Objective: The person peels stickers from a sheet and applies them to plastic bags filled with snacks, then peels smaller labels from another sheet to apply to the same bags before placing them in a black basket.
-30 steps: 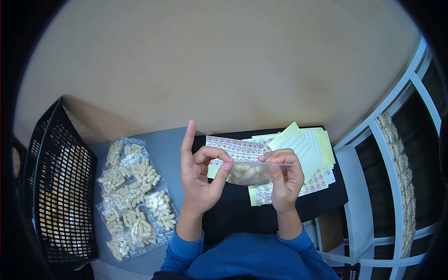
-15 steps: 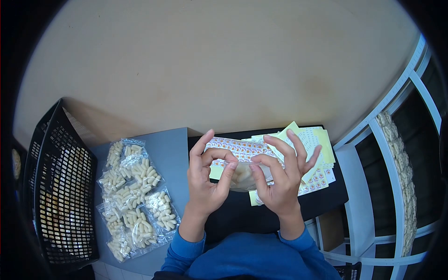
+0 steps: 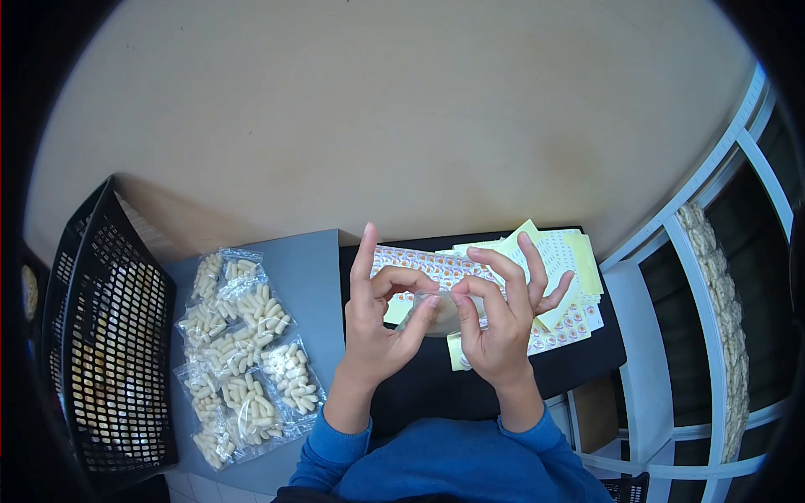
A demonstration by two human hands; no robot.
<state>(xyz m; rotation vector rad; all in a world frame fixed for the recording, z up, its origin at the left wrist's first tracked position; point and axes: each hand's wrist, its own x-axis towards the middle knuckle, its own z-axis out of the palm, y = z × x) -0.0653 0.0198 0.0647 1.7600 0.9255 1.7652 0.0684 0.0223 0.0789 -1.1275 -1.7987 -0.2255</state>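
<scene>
A small clear plastic bag [image 3: 442,323] with pale contents hangs between my two hands, partly hidden by the fingers. My left hand [image 3: 381,314] pinches its top edge between thumb and index finger, with another finger pointing up. Close beside it, my right hand [image 3: 501,323] pinches the same edge, its other fingers spread. Behind and below the hands lie printed sticker sheets [image 3: 436,265] and a pile of yellow-backed sheets [image 3: 579,256] on a black surface [image 3: 402,386].
Several clear bags of pale capsule-shaped pieces [image 3: 243,356] lie on a grey table [image 3: 306,268]. A black perforated basket [image 3: 117,352] stands at the left. A white metal rack [image 3: 692,302] holds a woven-looking bundle [image 3: 721,335] at the right.
The pinching fingertips of my left hand have moved right, closer to those of my right hand. The bag's top edge is less stretched out and more covered by the fingers.
</scene>
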